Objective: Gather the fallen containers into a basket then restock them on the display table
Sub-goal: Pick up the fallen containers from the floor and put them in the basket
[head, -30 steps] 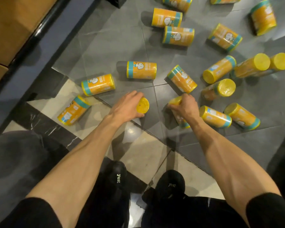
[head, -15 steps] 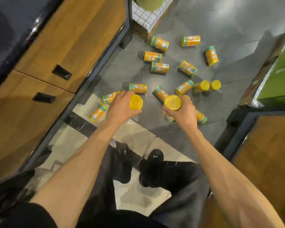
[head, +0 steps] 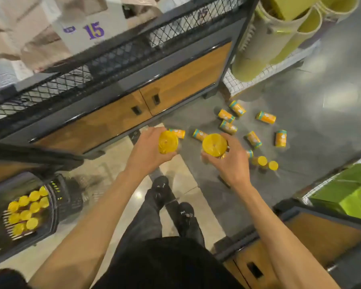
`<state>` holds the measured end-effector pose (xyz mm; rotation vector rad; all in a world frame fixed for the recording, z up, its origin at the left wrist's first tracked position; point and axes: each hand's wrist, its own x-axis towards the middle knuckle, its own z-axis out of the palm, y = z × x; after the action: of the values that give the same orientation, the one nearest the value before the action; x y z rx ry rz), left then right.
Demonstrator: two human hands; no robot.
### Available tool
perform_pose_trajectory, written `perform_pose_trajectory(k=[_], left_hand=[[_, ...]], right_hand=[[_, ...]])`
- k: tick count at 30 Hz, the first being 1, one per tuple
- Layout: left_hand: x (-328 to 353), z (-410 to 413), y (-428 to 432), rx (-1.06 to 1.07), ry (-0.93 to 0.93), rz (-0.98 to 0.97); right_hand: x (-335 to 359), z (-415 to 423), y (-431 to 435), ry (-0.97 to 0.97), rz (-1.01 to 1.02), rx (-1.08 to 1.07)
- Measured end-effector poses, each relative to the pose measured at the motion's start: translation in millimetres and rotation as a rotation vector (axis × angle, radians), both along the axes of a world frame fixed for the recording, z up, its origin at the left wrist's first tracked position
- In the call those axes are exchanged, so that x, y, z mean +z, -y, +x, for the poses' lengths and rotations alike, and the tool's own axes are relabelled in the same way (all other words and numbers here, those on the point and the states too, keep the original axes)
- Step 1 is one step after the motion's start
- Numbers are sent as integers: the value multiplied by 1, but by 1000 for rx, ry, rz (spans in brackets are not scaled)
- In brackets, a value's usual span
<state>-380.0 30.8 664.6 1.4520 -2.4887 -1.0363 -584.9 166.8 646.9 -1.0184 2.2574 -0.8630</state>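
Note:
My left hand [head: 146,152] grips a yellow-lidded orange container [head: 168,142], held upright well above the floor. My right hand [head: 229,163] holds a second such container [head: 214,144], its lid facing up. Several more orange containers with teal bands [head: 253,139] lie scattered on the grey floor beyond my hands. A dark basket [head: 69,198] sits at the lower left, with several yellow-lidded containers [head: 27,209] standing inside it.
A display table [head: 117,80] with black mesh rim and wooden cabinet doors runs along the left and top. Green rolled goods [head: 265,44] stand on a wire rack at upper right. Another wooden cabinet [head: 313,232] and green boxes [head: 346,195] are at lower right. My shoes [head: 171,201] stand on beige tiles.
Both hands lifted a container off the floor and rose with them. The view pulled up and back, so the display table and the basket at lower left came into sight.

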Motion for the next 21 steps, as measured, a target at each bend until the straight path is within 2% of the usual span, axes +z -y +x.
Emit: perform_pose_trajectory(k=[9,14,21], left_hand=[[80,134,-86,456,-83,-144],[106,217,-130,698,-68,-271],[128,350,-182,868,-79,-358]], right_hand=[[85,81,13,-73,-177,409],[106,160,30,-62,-187,658],[127,300,37,-40,-210,915]])
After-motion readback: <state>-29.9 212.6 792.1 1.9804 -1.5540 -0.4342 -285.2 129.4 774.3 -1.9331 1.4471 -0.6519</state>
